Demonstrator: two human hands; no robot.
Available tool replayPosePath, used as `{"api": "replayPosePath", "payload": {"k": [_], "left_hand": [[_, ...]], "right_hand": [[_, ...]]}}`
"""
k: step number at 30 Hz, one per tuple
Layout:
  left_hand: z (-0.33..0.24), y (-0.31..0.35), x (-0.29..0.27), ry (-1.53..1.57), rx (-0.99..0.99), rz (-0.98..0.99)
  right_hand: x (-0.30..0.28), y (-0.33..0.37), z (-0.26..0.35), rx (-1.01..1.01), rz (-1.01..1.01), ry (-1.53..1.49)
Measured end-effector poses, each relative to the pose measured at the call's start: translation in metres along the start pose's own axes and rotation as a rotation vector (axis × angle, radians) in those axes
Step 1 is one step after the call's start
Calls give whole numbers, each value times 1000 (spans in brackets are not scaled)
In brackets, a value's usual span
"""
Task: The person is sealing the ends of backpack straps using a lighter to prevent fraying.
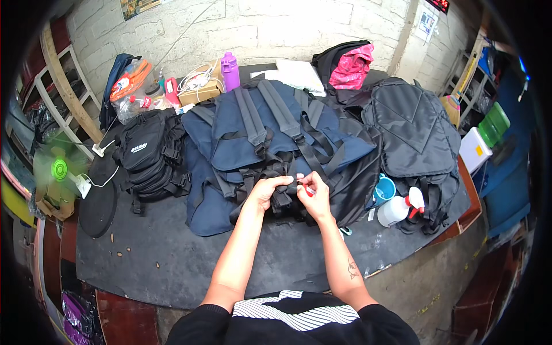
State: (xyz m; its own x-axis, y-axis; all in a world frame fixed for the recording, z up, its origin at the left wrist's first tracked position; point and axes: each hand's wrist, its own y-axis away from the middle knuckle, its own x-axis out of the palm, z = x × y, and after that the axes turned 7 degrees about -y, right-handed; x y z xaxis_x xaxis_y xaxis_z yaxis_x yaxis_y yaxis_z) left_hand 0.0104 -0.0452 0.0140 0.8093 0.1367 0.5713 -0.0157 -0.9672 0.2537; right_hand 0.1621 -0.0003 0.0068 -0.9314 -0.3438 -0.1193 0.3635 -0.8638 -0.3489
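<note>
pinching a black strap (281, 199) in the left hand's (270, 190) grip, at the near edge of a blue bag (236, 156) midway along the dark surface (172, 259); clasping a small red object (309, 191) in the right hand's (317, 198) grip, just beside. flanked by a black bag (145, 152) to the left, a black backpack (411, 126) and spray bottle (394, 212) to the right.

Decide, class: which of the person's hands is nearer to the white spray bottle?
Right. The right hand is to the left of the spray bottle, apart from it; the left hand is farther left.
</note>
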Motion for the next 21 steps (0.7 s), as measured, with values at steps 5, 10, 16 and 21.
{"api": "replayPosePath", "payload": {"k": [5, 10, 16, 21], "left_hand": [[-3, 2, 0, -39, -1, 65], [-10, -2, -6, -28, -31, 111], [-23, -12, 1, -81, -65, 149], [-25, -8, 3, -98, -48, 115]], "right_hand": [[-4, -2, 5, 51, 60, -19], [-6, -5, -2, 28, 97, 9], [-5, -12, -3, -21, 51, 26], [-2, -11, 4, -57, 37, 72]]}}
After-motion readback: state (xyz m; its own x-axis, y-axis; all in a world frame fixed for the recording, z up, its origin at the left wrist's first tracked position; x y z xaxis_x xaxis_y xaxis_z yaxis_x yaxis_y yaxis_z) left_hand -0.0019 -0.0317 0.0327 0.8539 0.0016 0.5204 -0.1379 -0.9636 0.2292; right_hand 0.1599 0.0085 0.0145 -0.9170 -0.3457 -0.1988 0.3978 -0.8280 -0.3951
